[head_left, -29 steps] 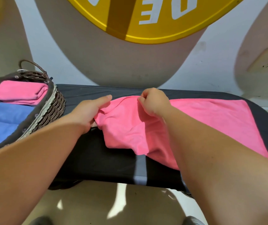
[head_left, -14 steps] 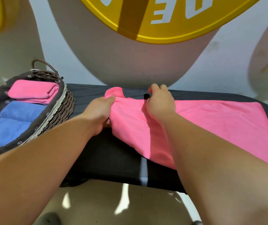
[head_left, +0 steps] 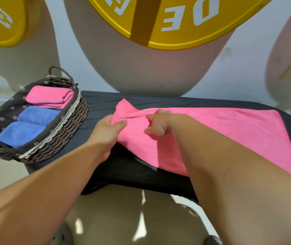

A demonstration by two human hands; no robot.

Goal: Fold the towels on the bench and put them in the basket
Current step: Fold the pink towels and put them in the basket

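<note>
Well, found the pink towel (head_left: 229, 129) spread lengthwise on the black bench (head_left: 106, 101), flat along the right part and reaching the near edge, but bunched and lifted at the left end, with one corner sticking up. Saw the left hand (head_left: 106, 131) gripping this left end, thumb on top of the cloth and the other fingers hidden below it. Noted a raised fold running from that grip to the right hand (head_left: 159, 124), placed on the towel just beside, fingers curled down onto the cloth; could not tell whether pinching the fold or only pressing on it. Saw both bare forearms reaching in from the near side. Further left, found the wicker basket (head_left: 67, 124) at the left end of the bench, lined with dark flowered cloth, a twisted handle (head_left: 61, 73) at the far side. Counted three folded towels inside, in a row: the folded pink towel (head_left: 49, 97) farthest, then the middle blue towel (head_left: 37, 115), then the near blue towel (head_left: 19, 133), each touching the next. Behind the bench, noted a pale wall with beige rounded shapes, a big yellow disc (head_left: 176, 23) with white letters above, and a second yellow disc (head_left: 0, 23) at the upper left, blurred. Under the bench, saw a beige floor (head_left: 123, 218) with spots of light.
</note>
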